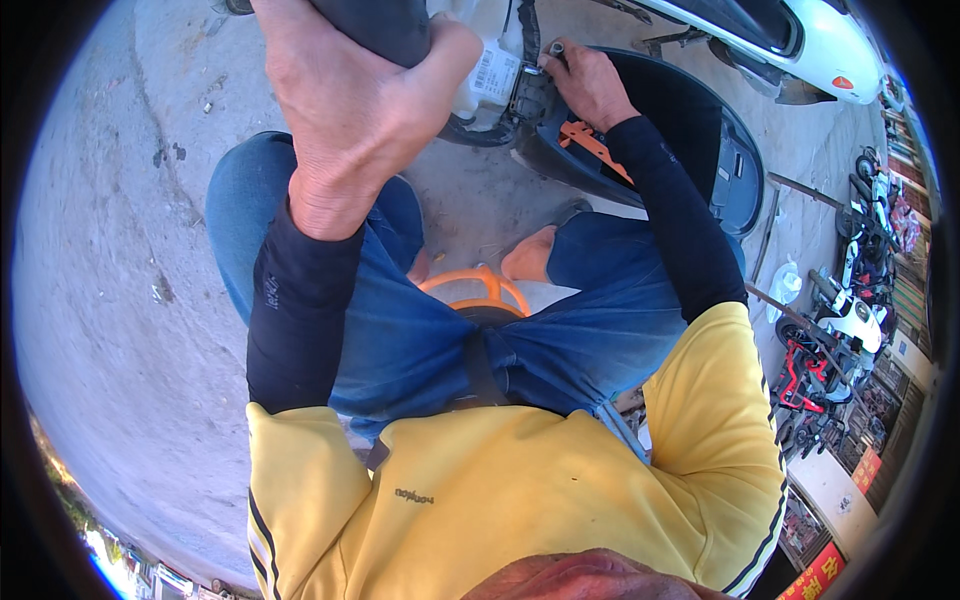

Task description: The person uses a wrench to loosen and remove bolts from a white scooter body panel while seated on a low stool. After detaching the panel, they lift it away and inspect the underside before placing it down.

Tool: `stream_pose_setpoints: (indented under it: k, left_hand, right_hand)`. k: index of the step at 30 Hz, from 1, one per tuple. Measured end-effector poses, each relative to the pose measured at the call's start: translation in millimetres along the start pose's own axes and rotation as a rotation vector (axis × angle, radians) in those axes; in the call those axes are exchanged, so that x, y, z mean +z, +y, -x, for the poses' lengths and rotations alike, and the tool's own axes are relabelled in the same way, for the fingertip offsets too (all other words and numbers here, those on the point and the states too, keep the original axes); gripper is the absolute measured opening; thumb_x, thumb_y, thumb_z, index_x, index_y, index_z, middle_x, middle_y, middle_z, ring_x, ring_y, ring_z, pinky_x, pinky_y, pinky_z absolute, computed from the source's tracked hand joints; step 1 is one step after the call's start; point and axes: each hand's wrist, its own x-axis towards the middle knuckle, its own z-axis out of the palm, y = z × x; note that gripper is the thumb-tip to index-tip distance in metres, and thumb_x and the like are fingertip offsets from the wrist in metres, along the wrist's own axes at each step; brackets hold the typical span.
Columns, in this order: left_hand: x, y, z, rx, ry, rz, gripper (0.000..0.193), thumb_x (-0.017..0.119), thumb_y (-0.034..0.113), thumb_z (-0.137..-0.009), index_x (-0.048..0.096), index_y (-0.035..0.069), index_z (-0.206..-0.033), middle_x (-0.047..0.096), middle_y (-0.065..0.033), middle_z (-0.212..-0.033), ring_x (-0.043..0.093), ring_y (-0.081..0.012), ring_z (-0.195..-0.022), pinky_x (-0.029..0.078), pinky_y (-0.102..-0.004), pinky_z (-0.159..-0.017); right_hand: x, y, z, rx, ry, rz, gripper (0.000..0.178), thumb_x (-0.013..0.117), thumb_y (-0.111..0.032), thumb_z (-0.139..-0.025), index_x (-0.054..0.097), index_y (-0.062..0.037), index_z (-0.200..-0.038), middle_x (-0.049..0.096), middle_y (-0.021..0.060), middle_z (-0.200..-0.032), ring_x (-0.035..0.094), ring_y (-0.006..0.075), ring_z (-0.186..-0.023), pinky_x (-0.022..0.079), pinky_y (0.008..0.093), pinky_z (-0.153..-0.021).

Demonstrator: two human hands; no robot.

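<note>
I observe the right hand's thumb and forefinger closed on a small round metal piece, near the upper-left edge of the curved black shell. The left hand wraps a smooth, rounded black part, fingertips hidden from me. Between both: a whitish plastic container, label printed. An orange bracket lies inside the shell's lower-left edge.
</note>
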Motion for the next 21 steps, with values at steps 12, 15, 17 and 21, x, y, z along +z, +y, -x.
stream_pose_setpoints:
  k: [12,15,17,21]
  left_hand:
    - [-4,9,-7,-0.032,-0.001,-0.098,0.076,0.07,0.007,-0.07,0.041,-0.007,-0.138,0.055,-0.0196,-0.126,0.055,-0.029,-0.118,0.041,-0.0403,-0.107]
    - [-7,20,-4,-0.034,-0.033,-0.137,0.075,0.07,0.008,-0.069,0.042,-0.007,-0.137,0.056,-0.0202,-0.125,0.056,-0.0293,-0.116,0.042,-0.0404,-0.106]
    - [-8,6,-6,-0.027,-0.01,-0.094,0.075,0.07,0.008,-0.069,0.042,-0.007,-0.137,0.056,-0.0204,-0.124,0.056,-0.0295,-0.115,0.042,-0.0404,-0.105]
    - [-5,12,-8,-0.042,0.026,-0.078,0.076,0.071,0.008,-0.069,0.041,-0.007,-0.138,0.055,-0.0205,-0.124,0.055,-0.03,-0.115,0.042,-0.0404,-0.105]
  right_hand:
    - [17,-34,55,-0.303,-0.042,0.434,0.021,0.065,-0.011,-0.088,0.061,-0.004,-0.107,0.062,0.0107,-0.097,0.067,0.0294,-0.087,0.056,0.0389,-0.078]
    - [14,-38,55,-0.162,-0.037,0.318,0.019,0.063,-0.012,-0.092,0.062,-0.0015,-0.107,0.066,0.0122,-0.093,0.07,0.0311,-0.083,0.057,0.0414,-0.073]
    - [4,-34,44,0.019,-0.047,0.131,0.019,0.061,-0.014,-0.095,0.063,0.0005,-0.107,0.07,0.0136,-0.092,0.072,0.0309,-0.082,0.057,0.0411,-0.072]
    - [-10,-6,19,0.38,-0.068,-0.304,0.026,0.058,-0.021,-0.102,0.064,0.0029,-0.11,0.074,0.0139,-0.09,0.073,0.0245,-0.079,0.057,0.0359,-0.075]
